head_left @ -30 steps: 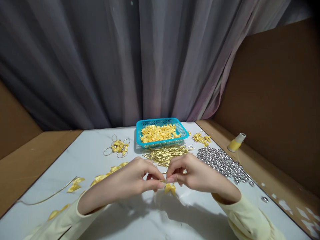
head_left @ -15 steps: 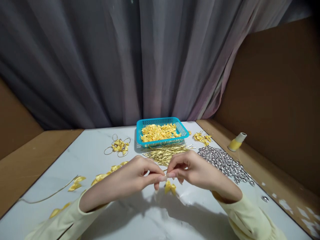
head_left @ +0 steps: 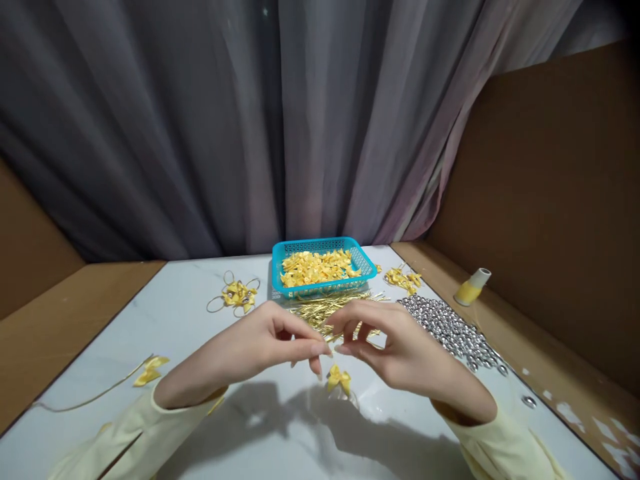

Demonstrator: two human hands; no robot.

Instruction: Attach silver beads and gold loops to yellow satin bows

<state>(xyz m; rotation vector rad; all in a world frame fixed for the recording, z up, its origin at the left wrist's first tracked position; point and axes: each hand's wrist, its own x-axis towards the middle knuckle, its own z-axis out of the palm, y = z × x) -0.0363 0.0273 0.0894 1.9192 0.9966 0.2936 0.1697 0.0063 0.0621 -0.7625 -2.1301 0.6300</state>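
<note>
My left hand (head_left: 287, 337) is over the middle of the table, thumb and forefinger pinched together. Whatever lies in that pinch, perhaps something thin, is too small to make out. Facing it, my right hand (head_left: 380, 340) has its thumb and forefinger parted, and no object shows between them. Just below the fingertips is a small yellow ribbon bow (head_left: 339, 380) with something pale and clear under it. Behind both hands lies a pile of gold twist ties (head_left: 320, 310), partly covered by the fingers.
Yellow bows fill a blue basket (head_left: 325, 291) at the back. Silver beads (head_left: 450, 331) spread on the right, near a yellow thread spool (head_left: 473, 288). Bows with elastic loops (head_left: 239, 294) lie at left, more bows (head_left: 404, 279) back right. A bow with cord (head_left: 150, 371) lies far left.
My right thumb and forefinger have parted and drawn away from the left fingertips, which they met before. My left hand stays pinched. The view has shifted slightly.
</note>
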